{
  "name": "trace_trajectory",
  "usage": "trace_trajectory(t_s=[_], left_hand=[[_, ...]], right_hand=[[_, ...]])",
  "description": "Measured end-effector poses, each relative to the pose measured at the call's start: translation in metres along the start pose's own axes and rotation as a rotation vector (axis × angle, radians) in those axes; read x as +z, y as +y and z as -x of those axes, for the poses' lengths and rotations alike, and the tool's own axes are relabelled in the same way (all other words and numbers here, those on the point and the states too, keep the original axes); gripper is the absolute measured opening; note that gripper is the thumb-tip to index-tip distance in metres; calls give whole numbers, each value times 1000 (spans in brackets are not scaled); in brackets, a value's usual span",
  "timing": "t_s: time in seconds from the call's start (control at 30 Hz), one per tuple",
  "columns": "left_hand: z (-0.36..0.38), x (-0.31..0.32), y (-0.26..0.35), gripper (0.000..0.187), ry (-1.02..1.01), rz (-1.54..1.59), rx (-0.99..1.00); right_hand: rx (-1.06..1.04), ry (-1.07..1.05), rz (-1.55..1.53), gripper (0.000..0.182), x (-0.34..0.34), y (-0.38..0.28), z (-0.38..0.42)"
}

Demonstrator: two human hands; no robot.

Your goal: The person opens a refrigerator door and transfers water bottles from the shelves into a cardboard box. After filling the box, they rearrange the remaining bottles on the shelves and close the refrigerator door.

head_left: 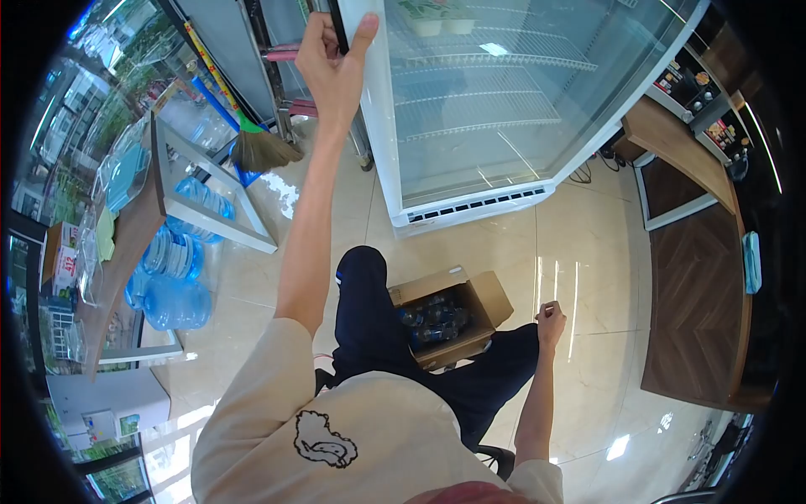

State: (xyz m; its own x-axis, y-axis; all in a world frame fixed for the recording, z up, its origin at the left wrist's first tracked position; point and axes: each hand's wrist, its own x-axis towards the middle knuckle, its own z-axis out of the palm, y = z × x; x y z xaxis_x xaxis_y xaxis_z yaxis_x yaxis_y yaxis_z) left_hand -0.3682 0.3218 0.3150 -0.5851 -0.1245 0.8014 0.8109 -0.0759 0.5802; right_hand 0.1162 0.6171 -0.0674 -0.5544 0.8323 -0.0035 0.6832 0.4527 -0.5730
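Overhead, left hand [329, 63] on fridge door [470, 101] edge, bare floor [579, 252] alongside.

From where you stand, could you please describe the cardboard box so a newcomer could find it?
Start at the glass-door fridge; on the shiny floor before it, between the seated person's knees, sits the cardboard box. It is the only open brown carton, filled with small water bottles.

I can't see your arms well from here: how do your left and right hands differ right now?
The left hand is raised high with the arm stretched out, while the right hand stays low beside the knee. The left hand's fingers grip the edge of the fridge door; the right hand is closed in a loose fist and seems to hold nothing. The left is far from the box of bottles; the right is close to it. Both are bare.
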Motion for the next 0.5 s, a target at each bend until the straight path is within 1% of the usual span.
trace_trajectory(t_s=[0.03, 0.17, 0.3, 0.4, 0.43, 0.5], left_hand=[[-1, -2, 2, 41, -25, 10, -9], [-5, -7, 16, 45, -86, -109, -57], [-4, -8, 17, 50, -69, -172, -26], [6, -11, 28, 50, -70, -161, -20], [11, -11, 32, 49, -72, -152, -20], [21, -14, 42, 47, -126, -100, 62]], right_hand=[[-15, 2, 0, 12, 1, 1, -3], [-45, 19, -15, 13, 3, 1, -2], [-65, 51, -22, 14, -2, -9, 6], [-46, 61, -76, 14, -2, -8, 8], [-69, 84, -64, 14, -1, -7, 4], [-97, 105, -21, 14, 4, 3, 4]])
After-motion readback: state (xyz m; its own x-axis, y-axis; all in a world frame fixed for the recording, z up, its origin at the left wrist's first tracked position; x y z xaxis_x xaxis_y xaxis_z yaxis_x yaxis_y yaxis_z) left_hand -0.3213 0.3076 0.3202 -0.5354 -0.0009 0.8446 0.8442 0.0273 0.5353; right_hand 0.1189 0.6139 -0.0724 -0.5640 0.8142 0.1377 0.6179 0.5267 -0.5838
